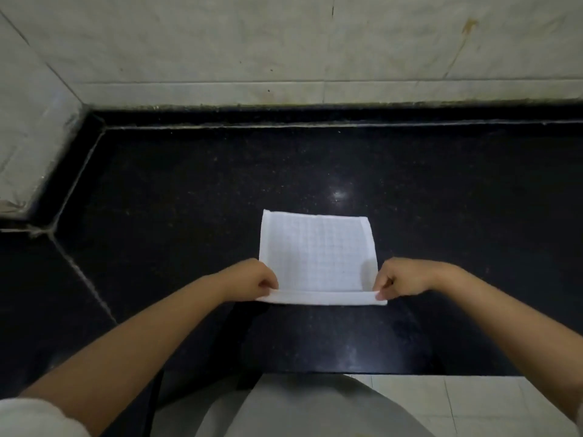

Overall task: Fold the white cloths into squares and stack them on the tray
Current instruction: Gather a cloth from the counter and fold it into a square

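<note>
One white cloth (pixel 317 253) with a faint grid weave lies flat on the black stone counter (pixel 189 190), roughly in the middle. Its near edge is lifted a little and turned over into a narrow band. My left hand (pixel 252 279) pinches the near left corner of the cloth. My right hand (pixel 402 277) pinches the near right corner. Both hands have curled fingers and sit level with each other at the cloth's near edge. No tray is in view.
A pale tiled wall (pixel 284 48) runs along the back of the counter and angles in at the left (pixel 28 127). The counter's front edge lies close to my body, with pale floor tiles (pixel 473 402) below at the right.
</note>
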